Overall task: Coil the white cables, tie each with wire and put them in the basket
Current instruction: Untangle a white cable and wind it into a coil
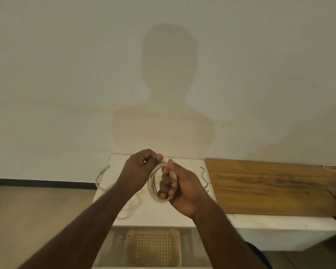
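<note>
While the right hand grips a coil of white cable above the desk, the left hand pinches its top loop; the basket sits below.

Both forearms are bare from where they enter the view to the wrists, with no sleeve, watch, or bracelet on either. The left hand and the right hand are gloveless, no rings visible on the fingers that show, and the nails look short. A sliver of dark clothing shows beside the right elbow.
</note>
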